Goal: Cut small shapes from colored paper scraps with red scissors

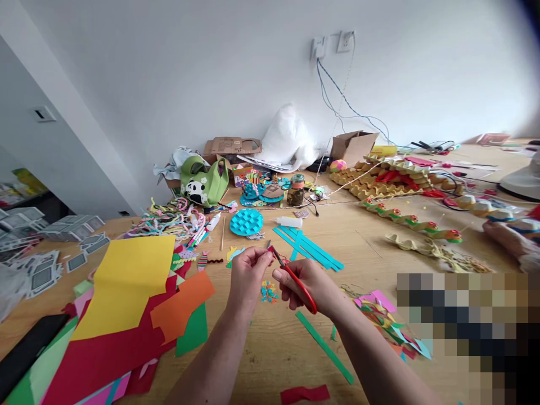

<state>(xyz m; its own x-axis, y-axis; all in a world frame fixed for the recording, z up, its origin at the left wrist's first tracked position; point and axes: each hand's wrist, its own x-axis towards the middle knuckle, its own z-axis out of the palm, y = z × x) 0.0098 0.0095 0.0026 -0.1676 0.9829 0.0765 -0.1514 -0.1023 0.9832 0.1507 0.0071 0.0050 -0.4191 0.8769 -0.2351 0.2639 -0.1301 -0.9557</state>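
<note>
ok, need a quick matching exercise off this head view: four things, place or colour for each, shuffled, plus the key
Things
1. scissors
2. bag
3. tiny paper bits
4. cardboard box

Places and colours
A. brown, near the wall
B. held in the right hand
C. mixed colours, lying on the table
D. green

Pairs: 1-B, 2-D, 3-C, 4-A

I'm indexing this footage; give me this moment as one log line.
right hand: gripping red-handled scissors | left hand: pinched beside blades, any held piece unclear | table: small multicoloured bits
</note>
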